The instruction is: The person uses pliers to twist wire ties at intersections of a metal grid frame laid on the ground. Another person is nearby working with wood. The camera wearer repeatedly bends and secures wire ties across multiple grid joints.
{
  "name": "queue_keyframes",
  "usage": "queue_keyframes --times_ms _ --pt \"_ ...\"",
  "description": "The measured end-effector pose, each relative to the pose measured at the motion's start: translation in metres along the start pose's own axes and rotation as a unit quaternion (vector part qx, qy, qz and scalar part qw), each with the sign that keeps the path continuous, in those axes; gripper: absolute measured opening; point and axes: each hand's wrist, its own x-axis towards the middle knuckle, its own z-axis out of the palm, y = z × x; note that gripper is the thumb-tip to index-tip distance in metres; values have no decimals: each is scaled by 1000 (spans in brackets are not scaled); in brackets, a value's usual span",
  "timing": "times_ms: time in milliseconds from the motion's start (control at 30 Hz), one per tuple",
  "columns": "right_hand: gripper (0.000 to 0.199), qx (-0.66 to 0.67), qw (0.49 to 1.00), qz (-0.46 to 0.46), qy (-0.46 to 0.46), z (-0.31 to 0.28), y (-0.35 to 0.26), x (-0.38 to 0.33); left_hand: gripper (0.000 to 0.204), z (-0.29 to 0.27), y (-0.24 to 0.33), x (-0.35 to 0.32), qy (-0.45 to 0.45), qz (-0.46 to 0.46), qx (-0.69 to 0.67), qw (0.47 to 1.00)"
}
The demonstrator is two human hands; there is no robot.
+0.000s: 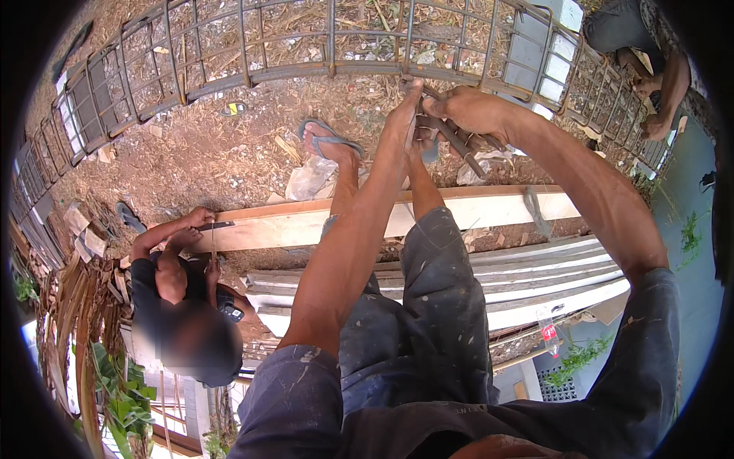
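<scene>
At the near lower bar of a long rebar cage, both my hands are close together. My right hand is closed around a dark metal tool that looks like pincers, its long handles slanting down to the right. Right beside it, my left hand is closed against the bar. What its fingers hold is hidden by the hand and the angle. The tool's jaws are not clearly visible.
A long wooden plank crosses between my legs, with stacked pale boards nearer me. A co-worker crouches left at the plank's end; another person works far right by the cage. A plastic bottle lies lower right.
</scene>
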Motion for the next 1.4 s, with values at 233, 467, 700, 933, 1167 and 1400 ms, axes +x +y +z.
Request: queue_keyframes --times_ms 233,467,700,933,1167,1400 --pt "47 280 959 3 32 23 43 -12 26 29 0 8 -42 28 -145 988" --pt "57 -54 962 -109 246 36 120 -1 12 46 -7 14 89 73 36 993" --pt "30 208 961 17 183 92 105 6 27 22 -27 10 157 140 162 964" --pt "42 295 955 -25 -13 58 87 -16 36 16 -12 -9 98 129 137 977" --pt "43 336 942 -6 -4 59 69 -24 33 10 -11 -5 40 72 45 996" --pt "25 284 951 87 81 56 23 -38 34 1 -19 16 -58 46 -41 996"
